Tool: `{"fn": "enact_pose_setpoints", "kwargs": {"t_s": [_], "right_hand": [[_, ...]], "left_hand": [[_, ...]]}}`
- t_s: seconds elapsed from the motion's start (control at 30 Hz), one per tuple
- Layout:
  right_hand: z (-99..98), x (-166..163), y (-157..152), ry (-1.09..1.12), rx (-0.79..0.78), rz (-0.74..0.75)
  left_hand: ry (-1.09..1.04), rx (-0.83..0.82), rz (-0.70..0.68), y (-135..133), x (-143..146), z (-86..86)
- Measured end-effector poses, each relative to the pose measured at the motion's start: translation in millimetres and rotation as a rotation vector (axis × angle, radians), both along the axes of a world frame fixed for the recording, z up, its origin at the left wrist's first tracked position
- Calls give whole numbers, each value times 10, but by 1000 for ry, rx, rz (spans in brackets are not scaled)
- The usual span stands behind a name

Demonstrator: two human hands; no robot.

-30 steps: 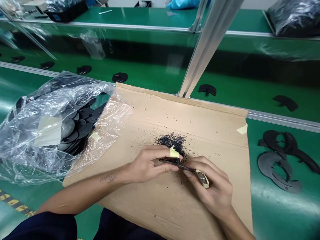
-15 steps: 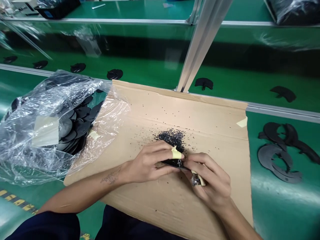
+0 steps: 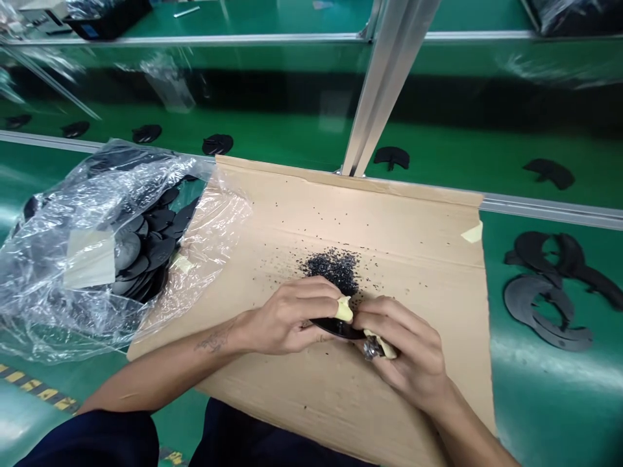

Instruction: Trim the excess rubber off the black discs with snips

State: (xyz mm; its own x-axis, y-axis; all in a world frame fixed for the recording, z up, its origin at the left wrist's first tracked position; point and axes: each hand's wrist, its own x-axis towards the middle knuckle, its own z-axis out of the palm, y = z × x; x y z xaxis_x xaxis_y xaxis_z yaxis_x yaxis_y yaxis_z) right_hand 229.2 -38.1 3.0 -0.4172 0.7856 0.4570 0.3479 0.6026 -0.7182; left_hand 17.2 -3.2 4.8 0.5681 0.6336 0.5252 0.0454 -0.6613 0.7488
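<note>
My left hand (image 3: pixel 294 314) is closed on a flat, dark, rounded plastic part (image 3: pixel 333 328), thumb below and fingers above. Yellow tape (image 3: pixel 344 310) wraps one of its fingertips. My right hand (image 3: pixel 411 347) is closed at the right edge of that part. Within its grip sits a small shiny metallic object (image 3: pixel 372 349) beside more yellow tape (image 3: pixel 388 347); fingers hide most of it, so its kind is unclear. Just beyond both hands, a heap of small black bits (image 3: pixel 333 266) lies scattered on the cardboard sheet (image 3: pixel 272 389).
At left, a clear plastic bag (image 3: pixel 43 305) holds many dark flat parts (image 3: pixel 146 250). Curved black pieces (image 3: pixel 540 311) lie on the green surface at right. A metal post (image 3: pixel 384 91) rises behind the cardboard, with more black parts (image 3: pixel 392 157) along the back.
My right hand and the metallic object have shifted slightly left. The part in my left hand has tilted a little, and the taped fingertip now covers more of its upper side.
</note>
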Motion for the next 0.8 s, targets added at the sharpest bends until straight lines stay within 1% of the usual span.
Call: {"fn": "enact_pose_setpoints", "kwargs": {"t_s": [0.13, 0.23, 0.3, 0.4, 0.5, 0.57, 0.7, 0.8], "right_hand": [[-32, 12, 4, 26, 14, -22], [-17, 25, 22, 78, 6, -45], [18, 29, 41, 96, -30, -39], [64, 34, 74, 95, -88, -53], [49, 58, 98, 12, -51, -129], [7, 78, 99, -98, -2, -158], [-65, 89, 78, -277, 67, -166], [-81, 80, 74, -348, 110, -168]], "left_hand": [[1, -68, 38, -19, 4, -18], [-24, -128, 42, -41, 14, -17], [-26, -150, 68, -53, 12, -14], [-21, -143, 144, -52, -4, -11], [-19, -108, 180, -31, -23, -19], [-8, -98, 165, -18, -30, -30], [3, -99, 100, -15, -28, -49], [3, -98, 98, -22, -17, -54]]}}
